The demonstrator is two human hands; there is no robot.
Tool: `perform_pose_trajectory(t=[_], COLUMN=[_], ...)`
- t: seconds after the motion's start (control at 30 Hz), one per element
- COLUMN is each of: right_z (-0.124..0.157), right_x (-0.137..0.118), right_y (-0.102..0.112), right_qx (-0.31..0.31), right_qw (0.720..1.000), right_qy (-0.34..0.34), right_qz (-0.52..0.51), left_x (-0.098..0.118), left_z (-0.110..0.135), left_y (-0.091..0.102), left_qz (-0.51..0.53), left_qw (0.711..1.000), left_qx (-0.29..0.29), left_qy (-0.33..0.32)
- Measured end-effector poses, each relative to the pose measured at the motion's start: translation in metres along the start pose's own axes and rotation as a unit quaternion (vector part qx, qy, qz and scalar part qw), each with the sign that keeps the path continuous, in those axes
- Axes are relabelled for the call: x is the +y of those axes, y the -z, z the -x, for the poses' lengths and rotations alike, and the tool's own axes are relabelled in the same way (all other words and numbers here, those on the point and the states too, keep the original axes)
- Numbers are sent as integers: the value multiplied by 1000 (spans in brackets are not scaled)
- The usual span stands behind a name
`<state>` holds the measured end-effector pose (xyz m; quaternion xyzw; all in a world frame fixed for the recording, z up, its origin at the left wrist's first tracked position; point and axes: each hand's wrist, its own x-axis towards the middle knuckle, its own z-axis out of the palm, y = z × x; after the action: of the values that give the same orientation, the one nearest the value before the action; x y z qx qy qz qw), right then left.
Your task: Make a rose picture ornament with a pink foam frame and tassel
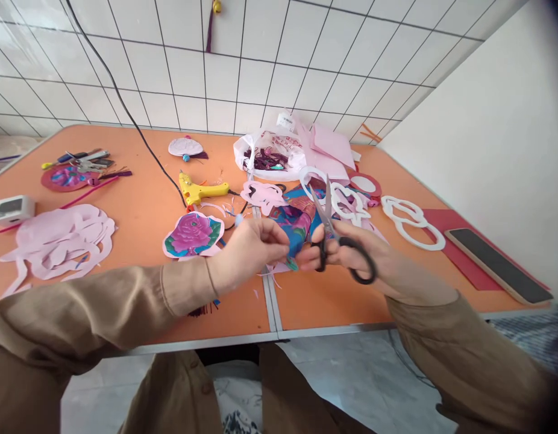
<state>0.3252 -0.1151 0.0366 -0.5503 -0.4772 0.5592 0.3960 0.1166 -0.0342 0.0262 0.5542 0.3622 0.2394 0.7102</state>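
Observation:
My right hand [351, 247] is wrapped round a pair of black-handled scissors [324, 214], the blades slightly parted and pointing up, away from me. Opposite it, my left hand [245, 253] pinches thumb and fingers together; whatever lies between the tips is hidden or too small to tell. Patterned blue and purple fabric [294, 223] lies just beyond both hands. On the table left of my left hand rests a peony-print fabric piece [193, 234] with a pink border. A pink cut-out shape [263, 196] lies behind the hands.
A yellow glue gun [202, 189] with a black cord lies behind the peony piece. Pink offcuts [64, 238] and a white box-shaped device [14, 209] are at left. A plastic bag [270, 150] stands at the back. White rings [412, 220] and a phone [498, 262] are right.

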Motion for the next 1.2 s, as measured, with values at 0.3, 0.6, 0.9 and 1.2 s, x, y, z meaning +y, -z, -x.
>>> perform_pose_trajectory(t=[0.3, 0.6, 0.9, 1.2], right_z=[-8, 9, 13, 19], right_x=[-2, -2, -3, -5], right_y=[-27, -11, -21, -15], right_qx=[162, 162, 148, 148], right_qw=[981, 978, 978, 976], right_qy=[4, 3, -14, -10], right_qz=[110, 135, 146, 160], left_x=[-26, -14, -9, -6], left_z=[44, 51, 37, 43], left_y=[-23, 9, 9, 10], left_qz=[-211, -11, 70, 110], left_qw=[963, 964, 961, 967], left_qx=[-151, -77, 20, 17], left_qy=[-75, 253, 266, 230])
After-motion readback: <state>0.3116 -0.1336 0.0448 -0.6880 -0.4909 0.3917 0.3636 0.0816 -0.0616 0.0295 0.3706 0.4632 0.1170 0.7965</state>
